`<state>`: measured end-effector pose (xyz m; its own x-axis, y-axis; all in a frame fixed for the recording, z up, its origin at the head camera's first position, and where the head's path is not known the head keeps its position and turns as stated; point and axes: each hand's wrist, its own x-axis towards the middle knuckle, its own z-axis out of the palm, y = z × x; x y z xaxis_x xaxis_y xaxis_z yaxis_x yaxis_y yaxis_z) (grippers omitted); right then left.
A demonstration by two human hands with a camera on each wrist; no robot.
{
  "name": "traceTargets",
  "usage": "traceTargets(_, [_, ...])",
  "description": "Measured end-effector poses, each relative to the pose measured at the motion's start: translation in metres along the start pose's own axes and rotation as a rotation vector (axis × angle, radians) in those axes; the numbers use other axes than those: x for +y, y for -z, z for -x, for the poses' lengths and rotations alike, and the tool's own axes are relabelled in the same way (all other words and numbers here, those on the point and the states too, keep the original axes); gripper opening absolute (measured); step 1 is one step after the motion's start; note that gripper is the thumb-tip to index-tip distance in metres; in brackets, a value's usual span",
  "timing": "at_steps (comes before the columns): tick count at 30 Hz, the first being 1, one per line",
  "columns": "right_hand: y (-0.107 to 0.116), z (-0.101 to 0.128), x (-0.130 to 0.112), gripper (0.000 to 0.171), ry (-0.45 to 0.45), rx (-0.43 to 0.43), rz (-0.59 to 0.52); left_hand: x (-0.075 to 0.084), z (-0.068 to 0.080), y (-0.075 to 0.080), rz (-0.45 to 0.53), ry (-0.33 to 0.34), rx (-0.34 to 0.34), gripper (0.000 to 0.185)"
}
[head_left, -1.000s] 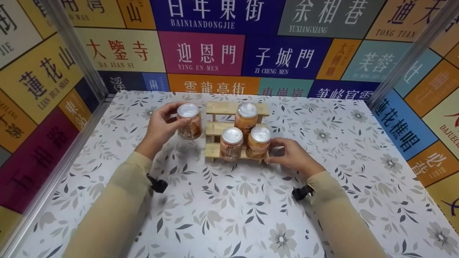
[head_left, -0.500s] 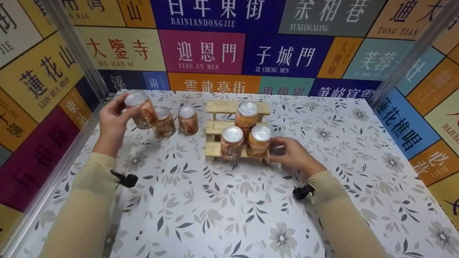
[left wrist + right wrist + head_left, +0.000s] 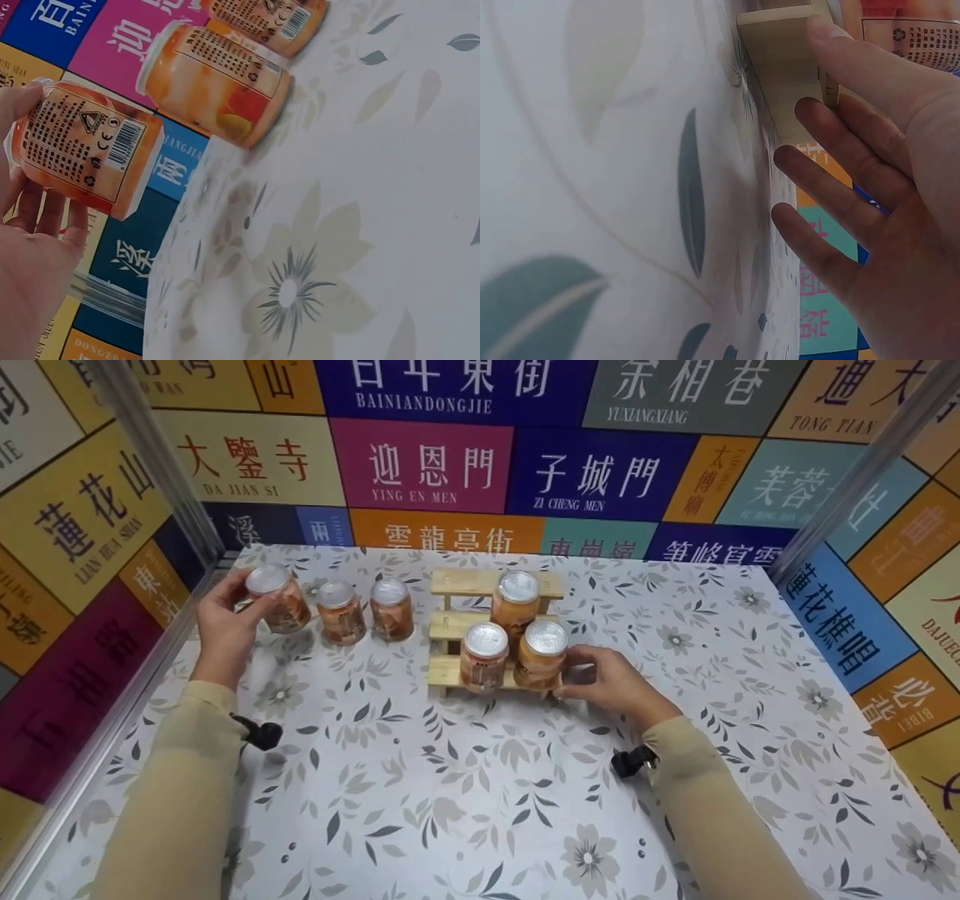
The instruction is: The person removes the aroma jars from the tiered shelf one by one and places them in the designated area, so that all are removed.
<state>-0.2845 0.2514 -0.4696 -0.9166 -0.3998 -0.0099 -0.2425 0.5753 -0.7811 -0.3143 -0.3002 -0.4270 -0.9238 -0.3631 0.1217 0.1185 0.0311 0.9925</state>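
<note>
In the head view my left hand (image 3: 229,626) grips an orange-labelled can (image 3: 286,607) with a silver lid, tilted slightly; whether its base touches the tabletop I cannot tell. Just right of it, two similar cans, a middle one (image 3: 341,619) and a right one (image 3: 391,615), stand upright. A stepped wooden rack (image 3: 450,626) bears three more: a rear can (image 3: 516,604), a front left can (image 3: 484,664) and a front right can (image 3: 540,660). My right hand (image 3: 611,682) pinches the rack's lower right end between thumb and forefinger, its other fingers spread in the right wrist view.
A white floral cloth (image 3: 465,795) covers the table. Panels with large lettering (image 3: 420,465) rise behind it and at both sides. A metal corner post (image 3: 191,517) stands at the back left, close to my left hand.
My left hand has moved left from the can nearest the rack, carrying another can beyond the middle one and lowering it. My right hand has stayed at the rack.
</note>
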Motion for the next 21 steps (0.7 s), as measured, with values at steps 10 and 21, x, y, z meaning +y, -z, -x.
traceTargets(10, [-0.001, -0.003, -0.001, 0.061, 0.005, 0.000, 0.018, -0.020, -0.007, -0.002, -0.071, 0.037, -0.027, 0.059])
traceTargets(21, [0.000, 0.001, -0.004, 0.059, 0.019, 0.005, 0.020, -0.038, -0.010, 0.001, -0.160, 0.108, -0.063, 0.066])
